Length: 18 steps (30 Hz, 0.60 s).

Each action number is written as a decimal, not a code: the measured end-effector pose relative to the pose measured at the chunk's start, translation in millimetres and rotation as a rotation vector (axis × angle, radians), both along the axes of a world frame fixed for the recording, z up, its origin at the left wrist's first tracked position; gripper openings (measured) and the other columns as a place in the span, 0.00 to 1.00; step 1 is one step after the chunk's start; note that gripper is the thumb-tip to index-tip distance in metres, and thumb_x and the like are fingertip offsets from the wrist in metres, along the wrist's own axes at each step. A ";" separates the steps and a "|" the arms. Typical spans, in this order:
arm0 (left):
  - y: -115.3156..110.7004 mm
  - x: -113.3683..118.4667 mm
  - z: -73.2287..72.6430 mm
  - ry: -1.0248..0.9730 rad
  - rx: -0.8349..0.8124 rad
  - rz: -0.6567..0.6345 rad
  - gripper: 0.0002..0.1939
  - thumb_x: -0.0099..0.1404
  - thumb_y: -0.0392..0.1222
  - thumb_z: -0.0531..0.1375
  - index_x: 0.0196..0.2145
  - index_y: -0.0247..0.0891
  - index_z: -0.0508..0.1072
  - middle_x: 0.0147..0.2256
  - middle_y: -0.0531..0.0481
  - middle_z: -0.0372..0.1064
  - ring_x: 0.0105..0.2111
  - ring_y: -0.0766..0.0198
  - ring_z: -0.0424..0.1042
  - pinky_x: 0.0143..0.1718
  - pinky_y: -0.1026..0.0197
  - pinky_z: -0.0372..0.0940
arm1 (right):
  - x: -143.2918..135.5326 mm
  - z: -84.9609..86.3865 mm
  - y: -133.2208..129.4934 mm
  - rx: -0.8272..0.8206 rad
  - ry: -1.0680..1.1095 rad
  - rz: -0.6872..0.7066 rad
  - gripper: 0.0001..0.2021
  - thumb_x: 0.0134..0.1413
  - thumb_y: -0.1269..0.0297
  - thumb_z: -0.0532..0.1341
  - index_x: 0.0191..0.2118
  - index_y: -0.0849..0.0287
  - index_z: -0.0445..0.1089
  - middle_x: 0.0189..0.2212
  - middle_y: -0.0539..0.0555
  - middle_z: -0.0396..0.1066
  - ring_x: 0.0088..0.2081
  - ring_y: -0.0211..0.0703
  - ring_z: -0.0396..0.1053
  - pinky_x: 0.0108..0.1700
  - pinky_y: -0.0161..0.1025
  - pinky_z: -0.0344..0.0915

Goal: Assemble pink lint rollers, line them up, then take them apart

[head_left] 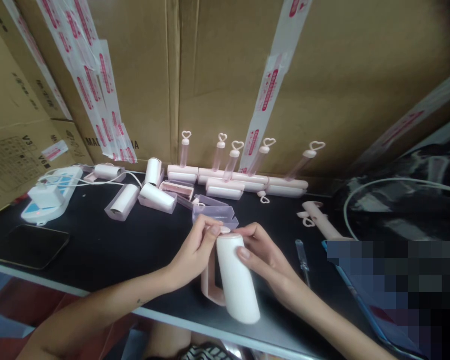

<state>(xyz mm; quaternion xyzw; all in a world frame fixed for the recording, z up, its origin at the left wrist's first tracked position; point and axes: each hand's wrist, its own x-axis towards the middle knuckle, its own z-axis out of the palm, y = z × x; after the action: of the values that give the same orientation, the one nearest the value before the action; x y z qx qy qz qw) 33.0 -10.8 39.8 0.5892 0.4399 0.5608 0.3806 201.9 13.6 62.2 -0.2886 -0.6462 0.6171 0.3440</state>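
Note:
Near the table's front edge, a white lint roll (236, 280) stands slanted between my two hands. My right hand (266, 255) is closed on its upper right side, thumb against the white surface. Beside the roll's left side is a pale pink bracket-shaped roller frame (212, 287). My left hand (197, 250) pinches the frame's upper end, with the thumb at a small pale piece (225, 230) by the top of the roll. How frame and roll meet under the fingers is hidden.
Behind my hands lie clear plastic covers (214, 212) and white rolls (158, 196). Several pink lint rollers (288, 186) with heart-ended handles stand along the cardboard (225, 75). A power strip (52, 195) and phone (28, 246) are left; a screwdriver (302, 257) and pink handle parts (318, 220) right.

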 end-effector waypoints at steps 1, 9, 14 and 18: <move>-1.1 0.1 -0.5 0.008 0.014 0.006 0.15 0.69 0.53 0.46 0.40 0.41 0.64 0.37 0.50 0.66 0.45 0.60 0.65 0.48 0.59 0.59 | -0.5 -1.3 -1.5 -0.008 0.003 -0.017 0.12 0.56 0.54 0.60 0.39 0.53 0.58 0.38 0.52 0.69 0.37 0.40 0.69 0.35 0.34 0.65; -6.5 2.3 -3.4 0.043 0.050 -0.007 0.15 0.69 0.53 0.44 0.42 0.41 0.61 0.43 0.47 0.64 0.49 0.60 0.63 0.54 0.58 0.56 | -1.5 -3.5 -4.2 -0.012 0.010 -0.046 0.11 0.56 0.54 0.60 0.39 0.52 0.59 0.37 0.50 0.69 0.36 0.39 0.68 0.35 0.33 0.65; -6.1 -0.8 -4.7 0.055 0.064 -0.073 0.13 0.69 0.51 0.47 0.45 0.41 0.60 0.47 0.45 0.62 0.52 0.60 0.61 0.56 0.57 0.55 | -1.3 0.3 -2.4 0.012 -0.011 -0.041 0.12 0.56 0.55 0.59 0.40 0.53 0.58 0.40 0.53 0.70 0.38 0.40 0.69 0.35 0.35 0.66; 0.2 -13.1 2.6 0.102 0.031 -0.152 0.23 0.54 0.50 0.66 0.43 0.41 0.61 0.46 0.46 0.62 0.49 0.56 0.64 0.52 0.53 0.60 | 1.3 10.4 5.9 0.264 -0.126 -0.101 0.16 0.50 0.54 0.64 0.40 0.55 0.61 0.39 0.54 0.70 0.39 0.45 0.70 0.40 0.40 0.66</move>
<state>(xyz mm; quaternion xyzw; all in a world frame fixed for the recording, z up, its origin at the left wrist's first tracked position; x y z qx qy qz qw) 19.9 -10.6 42.3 0.6544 0.4040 0.5062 0.3903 203.2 19.5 72.5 -0.3111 -0.7266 0.4894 0.3683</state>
